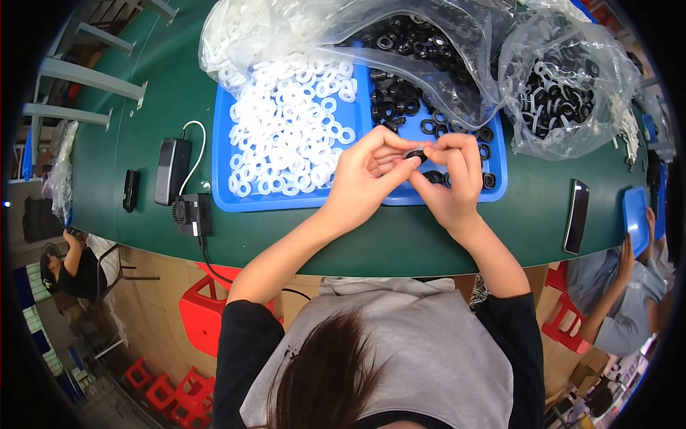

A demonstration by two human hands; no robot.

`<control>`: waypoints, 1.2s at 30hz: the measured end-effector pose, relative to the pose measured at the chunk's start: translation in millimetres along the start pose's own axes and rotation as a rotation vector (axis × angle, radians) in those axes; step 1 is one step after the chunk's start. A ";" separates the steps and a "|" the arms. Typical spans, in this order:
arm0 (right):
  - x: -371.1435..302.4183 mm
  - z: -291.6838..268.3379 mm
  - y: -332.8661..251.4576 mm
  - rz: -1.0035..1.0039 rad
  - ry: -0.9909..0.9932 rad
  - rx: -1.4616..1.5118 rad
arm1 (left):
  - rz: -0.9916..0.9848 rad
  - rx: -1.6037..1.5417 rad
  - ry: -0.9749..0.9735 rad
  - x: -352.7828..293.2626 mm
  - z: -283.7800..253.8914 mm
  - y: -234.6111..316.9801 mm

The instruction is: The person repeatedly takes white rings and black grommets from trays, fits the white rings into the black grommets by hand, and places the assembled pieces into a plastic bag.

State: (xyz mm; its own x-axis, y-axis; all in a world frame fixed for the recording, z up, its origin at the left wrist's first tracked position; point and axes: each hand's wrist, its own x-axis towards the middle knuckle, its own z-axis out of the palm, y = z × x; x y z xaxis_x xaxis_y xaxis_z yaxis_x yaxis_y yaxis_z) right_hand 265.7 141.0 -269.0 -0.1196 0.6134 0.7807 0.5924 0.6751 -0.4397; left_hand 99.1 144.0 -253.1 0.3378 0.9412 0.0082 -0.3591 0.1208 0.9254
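The left grip (361, 175) is pinched closed on a black ring (414, 154); the right grip (455, 187) curls beside it, its hold unclear. Seemingly close two-handed handling, above the blue tray (246, 203); the next move calls for steadiness.

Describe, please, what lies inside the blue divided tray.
In the blue divided tray, white rings lie left and black rings right. A clear plastic bag drapes over its far part, blurring rings there; the left hand and right hand hide whatever lies directly beneath them.
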 end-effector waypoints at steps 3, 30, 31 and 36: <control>7.5 -4.1 5.3 0.083 -0.019 0.044 | 0.006 0.188 -0.062 3.8 -3.7 10.4; 11.2 -25.6 33.6 0.227 -0.531 -0.390 | 0.281 1.479 0.173 13.9 -52.2 18.9; 14.2 -27.4 31.8 0.323 -0.496 -0.231 | 0.301 1.474 0.175 14.1 -51.5 19.7; 19.8 -30.4 28.9 0.864 -0.310 0.717 | 0.217 1.071 0.227 18.1 -44.5 26.5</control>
State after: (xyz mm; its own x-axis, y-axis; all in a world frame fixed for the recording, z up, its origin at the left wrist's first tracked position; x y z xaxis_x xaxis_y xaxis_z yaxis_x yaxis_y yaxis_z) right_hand 304.7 160.3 -252.7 -0.1445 0.9895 -0.0004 -0.0025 -0.0007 -1.0000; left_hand 57.0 178.3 -245.2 0.1524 0.9584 0.2415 0.5811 -0.2845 0.7625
